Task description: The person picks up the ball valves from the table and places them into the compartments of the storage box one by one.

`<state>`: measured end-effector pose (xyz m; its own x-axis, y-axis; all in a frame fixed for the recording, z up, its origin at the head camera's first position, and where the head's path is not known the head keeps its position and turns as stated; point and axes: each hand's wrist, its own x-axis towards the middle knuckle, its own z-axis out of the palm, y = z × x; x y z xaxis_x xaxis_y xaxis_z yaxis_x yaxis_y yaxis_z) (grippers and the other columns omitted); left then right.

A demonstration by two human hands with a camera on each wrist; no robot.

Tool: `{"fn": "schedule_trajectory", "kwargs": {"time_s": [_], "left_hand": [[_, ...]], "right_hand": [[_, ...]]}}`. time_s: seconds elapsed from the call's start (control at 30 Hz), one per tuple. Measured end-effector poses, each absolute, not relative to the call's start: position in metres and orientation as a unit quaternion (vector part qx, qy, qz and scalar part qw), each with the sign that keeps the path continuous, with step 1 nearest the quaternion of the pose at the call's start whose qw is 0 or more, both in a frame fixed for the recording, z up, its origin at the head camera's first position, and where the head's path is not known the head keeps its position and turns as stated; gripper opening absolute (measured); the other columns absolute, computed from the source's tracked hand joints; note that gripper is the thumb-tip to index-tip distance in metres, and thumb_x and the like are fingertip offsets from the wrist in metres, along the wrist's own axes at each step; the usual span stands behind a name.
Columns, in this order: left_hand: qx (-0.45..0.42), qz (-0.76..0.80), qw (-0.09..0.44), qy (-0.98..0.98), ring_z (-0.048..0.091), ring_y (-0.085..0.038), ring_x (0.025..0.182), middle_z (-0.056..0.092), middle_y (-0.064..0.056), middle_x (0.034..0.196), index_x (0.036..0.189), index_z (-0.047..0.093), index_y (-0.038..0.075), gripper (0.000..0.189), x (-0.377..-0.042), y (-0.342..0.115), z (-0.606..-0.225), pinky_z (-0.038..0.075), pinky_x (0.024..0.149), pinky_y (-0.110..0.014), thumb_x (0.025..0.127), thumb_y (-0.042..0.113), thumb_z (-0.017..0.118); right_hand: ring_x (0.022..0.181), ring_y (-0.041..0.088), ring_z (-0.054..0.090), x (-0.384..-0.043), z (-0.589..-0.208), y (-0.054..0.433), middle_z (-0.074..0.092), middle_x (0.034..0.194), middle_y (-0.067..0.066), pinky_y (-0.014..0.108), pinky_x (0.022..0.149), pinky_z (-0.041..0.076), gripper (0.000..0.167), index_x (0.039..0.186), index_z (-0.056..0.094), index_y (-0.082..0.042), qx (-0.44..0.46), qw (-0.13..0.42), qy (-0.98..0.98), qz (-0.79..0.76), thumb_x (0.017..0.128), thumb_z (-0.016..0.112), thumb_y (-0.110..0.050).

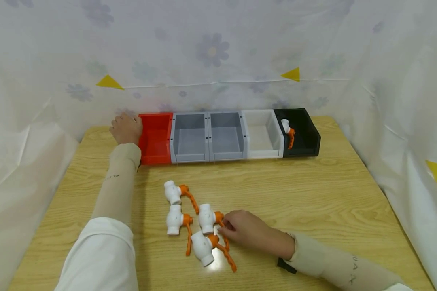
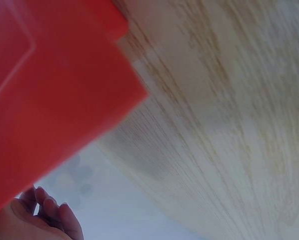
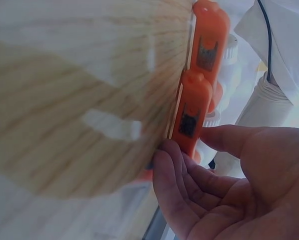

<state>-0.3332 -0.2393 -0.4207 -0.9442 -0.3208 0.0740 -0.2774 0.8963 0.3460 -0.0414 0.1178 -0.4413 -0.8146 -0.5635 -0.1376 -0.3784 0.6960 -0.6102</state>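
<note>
Several white ball valves with orange handles lie on the table. My right hand [image 1: 249, 230] pinches the orange handle of the upper right ball valve [image 1: 206, 218]; the right wrist view shows thumb and fingers on either side of that handle [image 3: 193, 112]. Just below it lies another valve [image 1: 202, 248], with two more, an upper one [image 1: 172, 192] and a lower one [image 1: 174, 220], to the left. At the far left, my left hand [image 1: 126, 128] rests against the outer side of the red bin [image 1: 155, 159], fingers loosely curled. The bin's wall partly hides that hand in the left wrist view.
To the right of the red bin stand two grey bins [image 1: 189, 157] [image 1: 227, 155], a white bin [image 1: 264, 154] and a black bin [image 1: 311, 151]. A single ball valve [image 1: 291, 136] lies inside the black bin. A patterned curtain [image 1: 211, 72] hangs behind.
</note>
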Motion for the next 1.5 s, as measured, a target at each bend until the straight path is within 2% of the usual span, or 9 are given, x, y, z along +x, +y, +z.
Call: {"fn": "schedule_trajectory", "kwargs": {"time_s": [0.17, 0.37, 0.7, 0.93, 1.13, 1.5], "left_hand": [[0.151, -0.170, 0.070, -0.971, 0.047, -0.053, 0.122, 0.051, -0.037, 0.134, 0.127, 0.047, -0.014, 0.059, -0.3329, -0.2390, -0.4211, 0.038, 0.106, -0.063, 0.103, 0.034, 0.023], [0.151, -0.170, 0.073, -0.971, 0.047, -0.053, 0.122, 0.052, -0.037, 0.133, 0.127, 0.047, -0.014, 0.058, -0.3343, -0.2398, -0.4223, 0.038, 0.106, -0.063, 0.103, 0.034, 0.024], [0.153, -0.173, 0.070, -0.970, 0.048, -0.053, 0.122, 0.052, -0.036, 0.133, 0.127, 0.047, -0.014, 0.058, -0.3338, -0.2411, -0.4232, 0.038, 0.106, -0.063, 0.103, 0.034, 0.025], [0.153, -0.174, 0.066, -0.971, 0.048, -0.052, 0.122, 0.052, -0.036, 0.133, 0.127, 0.047, -0.014, 0.059, -0.3342, -0.2410, -0.4221, 0.038, 0.106, -0.063, 0.103, 0.035, 0.024], [0.150, -0.175, 0.066, -0.971, 0.047, -0.052, 0.123, 0.052, -0.036, 0.133, 0.126, 0.047, -0.014, 0.059, -0.3351, -0.2409, -0.4213, 0.038, 0.107, -0.063, 0.102, 0.034, 0.024], [0.150, -0.173, 0.069, -0.971, 0.047, -0.053, 0.122, 0.052, -0.036, 0.132, 0.126, 0.047, -0.014, 0.058, -0.3341, -0.2419, -0.4217, 0.038, 0.106, -0.064, 0.103, 0.034, 0.025]], "right_hand": [[0.055, -0.001, 0.035, -0.0419, -0.4401, 0.1161, 0.043, 0.062, -0.010, 0.018, 0.051, 0.031, 0.030, 0.071, 0.054, -0.015, -0.251, 0.160, 0.910, -0.289, 0.096, 0.067, -0.026], [0.055, -0.001, 0.040, -0.0423, -0.4418, 0.1142, 0.053, 0.064, -0.008, 0.019, 0.051, 0.037, 0.025, 0.074, 0.060, -0.013, -0.242, 0.159, 0.912, -0.289, 0.095, 0.068, -0.024], [0.057, -0.002, 0.043, -0.0434, -0.4403, 0.1121, 0.058, 0.066, -0.007, 0.018, 0.053, 0.041, 0.022, 0.075, 0.063, -0.012, -0.242, 0.157, 0.910, -0.297, 0.095, 0.068, -0.022], [0.055, -0.002, 0.041, -0.0445, -0.4416, 0.1105, 0.056, 0.064, -0.008, 0.016, 0.053, 0.039, 0.022, 0.075, 0.064, -0.011, -0.242, 0.151, 0.912, -0.296, 0.094, 0.068, -0.018], [0.057, -0.003, 0.044, -0.0455, -0.4442, 0.1111, 0.061, 0.065, -0.006, 0.016, 0.053, 0.041, 0.016, 0.078, 0.067, -0.009, -0.236, 0.139, 0.914, -0.300, 0.093, 0.067, -0.015], [0.054, -0.002, 0.044, -0.0492, -0.4421, 0.1117, 0.059, 0.063, -0.008, 0.017, 0.051, 0.040, 0.018, 0.074, 0.068, -0.011, -0.222, 0.156, 0.911, -0.312, 0.091, 0.067, -0.014]]}}
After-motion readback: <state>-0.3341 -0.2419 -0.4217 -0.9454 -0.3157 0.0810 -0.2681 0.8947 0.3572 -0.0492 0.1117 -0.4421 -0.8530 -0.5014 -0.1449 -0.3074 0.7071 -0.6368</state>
